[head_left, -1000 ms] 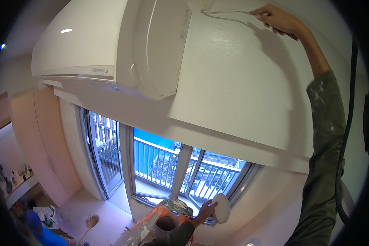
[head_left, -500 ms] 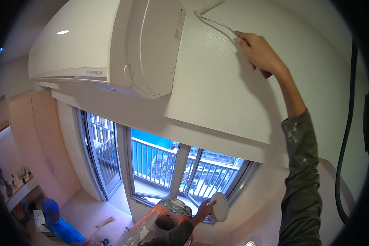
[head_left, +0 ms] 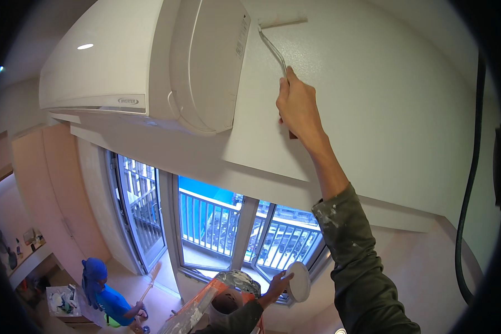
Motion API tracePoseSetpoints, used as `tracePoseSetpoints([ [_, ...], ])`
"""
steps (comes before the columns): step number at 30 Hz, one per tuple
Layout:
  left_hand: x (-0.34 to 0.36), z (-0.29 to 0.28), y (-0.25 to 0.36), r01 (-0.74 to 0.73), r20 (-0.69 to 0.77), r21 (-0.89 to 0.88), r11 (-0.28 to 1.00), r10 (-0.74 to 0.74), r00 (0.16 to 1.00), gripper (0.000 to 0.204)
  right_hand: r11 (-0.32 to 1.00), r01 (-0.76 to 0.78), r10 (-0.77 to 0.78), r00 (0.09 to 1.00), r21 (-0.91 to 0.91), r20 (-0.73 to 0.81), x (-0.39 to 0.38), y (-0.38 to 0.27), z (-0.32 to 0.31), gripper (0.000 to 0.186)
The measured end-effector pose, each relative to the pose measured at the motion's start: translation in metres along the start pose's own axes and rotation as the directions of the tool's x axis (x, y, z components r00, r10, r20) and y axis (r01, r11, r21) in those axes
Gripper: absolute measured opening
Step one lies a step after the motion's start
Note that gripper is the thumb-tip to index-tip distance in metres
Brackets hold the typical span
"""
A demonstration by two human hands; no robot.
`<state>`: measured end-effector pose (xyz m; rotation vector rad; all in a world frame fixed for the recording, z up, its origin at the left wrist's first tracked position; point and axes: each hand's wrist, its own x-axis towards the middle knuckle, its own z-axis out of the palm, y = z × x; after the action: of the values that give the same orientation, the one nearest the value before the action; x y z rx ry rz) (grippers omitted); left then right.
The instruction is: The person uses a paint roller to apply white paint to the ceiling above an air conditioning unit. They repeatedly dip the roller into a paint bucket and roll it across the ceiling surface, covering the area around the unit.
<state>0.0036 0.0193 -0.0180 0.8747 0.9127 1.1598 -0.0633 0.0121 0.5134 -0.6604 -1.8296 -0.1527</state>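
Observation:
My right hand [head_left: 299, 106] grips the handle of a paint roller, its bent metal frame [head_left: 275, 44] running up to a slim roller head [head_left: 284, 22] on the white wall [head_left: 384, 100], just right of the air conditioner [head_left: 100, 61]. Low in the view, my left hand [head_left: 278, 288] holds a round white lid [head_left: 299, 281] by its edge, fingers curled on it. It is beside the paint-spattered orange top of a ladder [head_left: 200, 300] and an open cylindrical container [head_left: 225, 301].
A co-worker [head_left: 103, 295] in blue holds a long-handled broom [head_left: 150, 281] below, by a cluttered small table [head_left: 61, 303]. A wardrobe [head_left: 58, 195], balcony door [head_left: 139, 206] and windows [head_left: 211, 222] line the room. A black cable [head_left: 473, 161] hangs at the right.
My right hand and roller handle have swung leftward and down, toward the air conditioner's side. My left hand stays with the lid. The co-worker has come up and moved rightward with the broom.

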Motion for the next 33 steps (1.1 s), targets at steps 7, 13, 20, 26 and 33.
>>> tracePoseSetpoints([
  [7, 0.014, -0.01, -0.019, -0.053, 0.018, 0.002, 0.999, 0.053, 0.998, 0.073, 0.983, -0.042, 0.046, 0.999, 0.18, -0.019, 0.017, -0.024, 0.027, 0.043],
  [13, -0.002, -0.001, -0.002, -0.006, 0.007, 0.07, 0.998, 0.005, 1.0, 0.07, 0.986, 0.034, -0.006, 0.986, 0.165, -0.167, -0.017, -0.003, 0.057, 0.044],
  [20, 0.015, -0.013, -0.035, -0.191, 0.066, -0.05, 0.98, 0.194, 0.979, 0.063, 0.962, 0.047, 0.017, 0.974, 0.271, -0.227, 0.006, -0.016, 0.07, 0.046],
  [26, 0.006, 0.0, -0.002, 0.055, -0.054, 0.089, 0.995, -0.05, 0.997, 0.062, 0.983, 0.029, 0.033, 0.943, 0.18, -0.331, -0.077, 0.011, 0.116, 0.045],
  [33, -0.003, 0.0, 0.008, 0.165, -0.133, 0.133, 0.977, -0.148, 0.98, 0.06, 0.924, -0.173, 0.238, 0.958, 0.341, -0.159, -0.202, 0.012, 0.144, 0.047],
])
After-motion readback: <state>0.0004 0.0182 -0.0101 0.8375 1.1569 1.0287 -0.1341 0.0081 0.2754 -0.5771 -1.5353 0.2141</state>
